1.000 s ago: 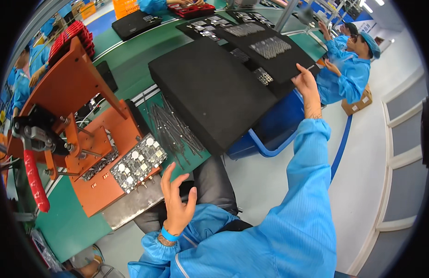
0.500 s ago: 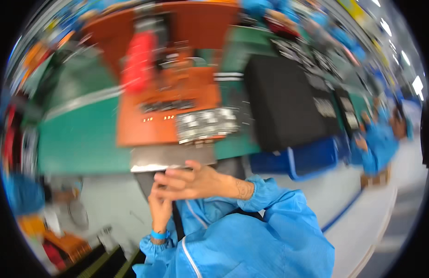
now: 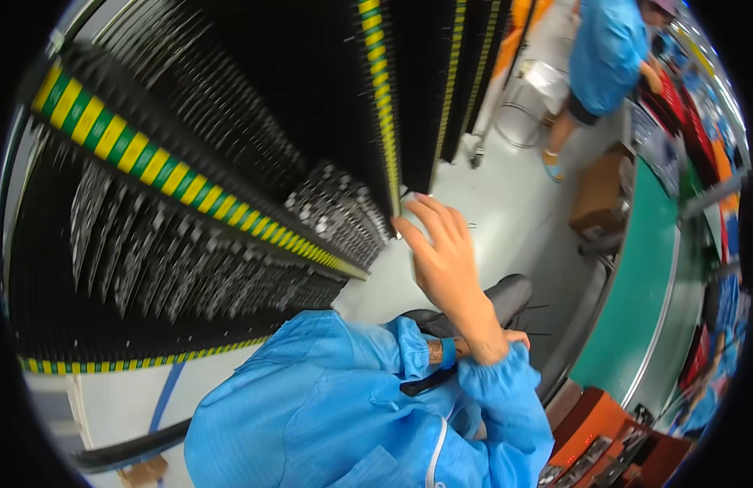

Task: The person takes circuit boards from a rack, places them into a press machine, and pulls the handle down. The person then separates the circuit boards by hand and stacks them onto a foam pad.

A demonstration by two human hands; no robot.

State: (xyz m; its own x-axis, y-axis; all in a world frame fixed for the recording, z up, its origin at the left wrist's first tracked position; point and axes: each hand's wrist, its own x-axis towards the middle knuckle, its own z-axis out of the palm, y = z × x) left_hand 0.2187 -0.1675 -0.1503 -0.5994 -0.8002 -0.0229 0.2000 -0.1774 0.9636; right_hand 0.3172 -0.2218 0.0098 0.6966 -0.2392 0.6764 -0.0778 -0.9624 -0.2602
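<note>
My right hand (image 3: 443, 252) reaches forward with its thumb and fingers apart, open, and nothing shows between them. Its fingertips overlap the near end of a yellow-and-green striped rack strip (image 3: 383, 114); whether they touch it, I cannot tell. Below crosses my left wrist with a blue band; only a small part of my left hand (image 3: 517, 337) shows past my right forearm, its fingers hidden. Left of my hands stand black slotted racks (image 3: 214, 213) with striped edges, holding rows of small dark and silvery parts (image 3: 336, 207).
A green workbench (image 3: 624, 325) runs along the right, with an orange-red tray (image 3: 592, 419) of dark parts at its near end. A cardboard box (image 3: 600, 191) sits on the floor beside the bench. Farther back a person in blue (image 3: 608, 57) stands at the bench. A caster (image 3: 477, 154) shows under a rack.
The view has swung left from the bench to the black racks. My hands, close together before, are now apart, the right one stretched forward and the left crossing beneath it.
</note>
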